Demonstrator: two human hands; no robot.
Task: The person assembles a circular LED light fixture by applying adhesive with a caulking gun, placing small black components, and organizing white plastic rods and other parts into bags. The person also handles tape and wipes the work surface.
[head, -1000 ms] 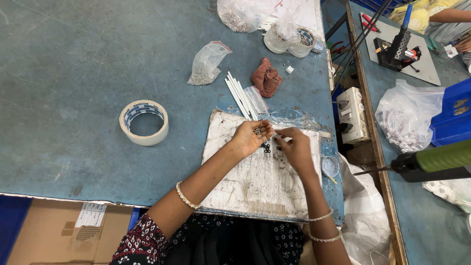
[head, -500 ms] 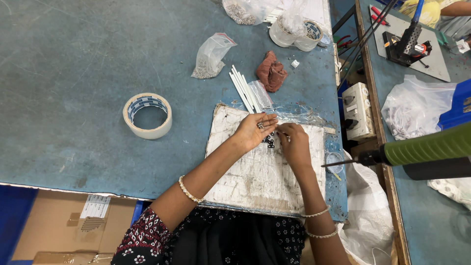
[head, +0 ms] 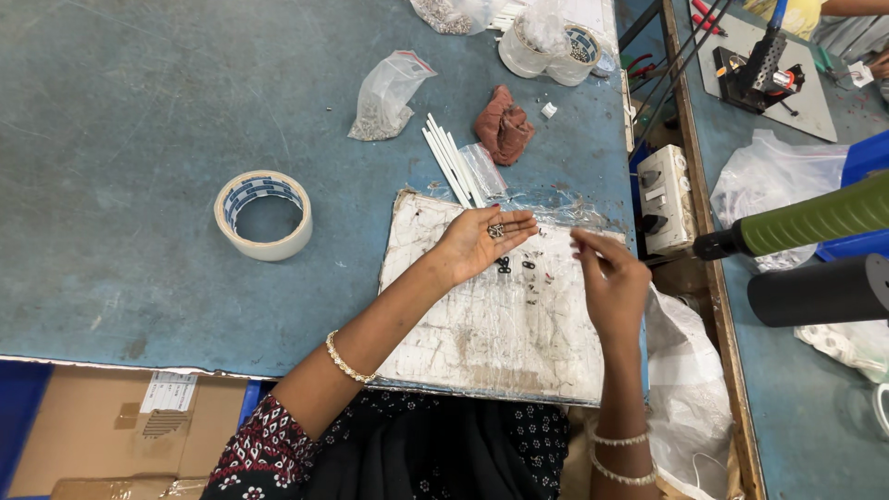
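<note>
My left hand [head: 482, 241] lies palm up over a scuffed white board [head: 482, 333], cupping a few small metal parts [head: 496, 230]. My right hand [head: 607, 278] hovers to the right of it, thumb and forefinger pinched together; whether a tiny part sits between them I cannot tell. Several small black and metal pieces [head: 523, 268] lie loose on the board between the two hands. A bundle of white sticks [head: 449, 167] rests just beyond the board's far edge.
A roll of tape [head: 264, 215] sits left on the blue-grey table [head: 139, 139]. Farther back are a plastic bag of small parts [head: 384, 97], a brown rag [head: 505, 125] and clear tubs [head: 546, 46]. A switch box [head: 662, 199] and a green-handled tool [head: 815, 220] are at the right.
My hands have drawn apart: the left turned palm up with parts in it, the right moved away to the right. The view shifted slightly.
</note>
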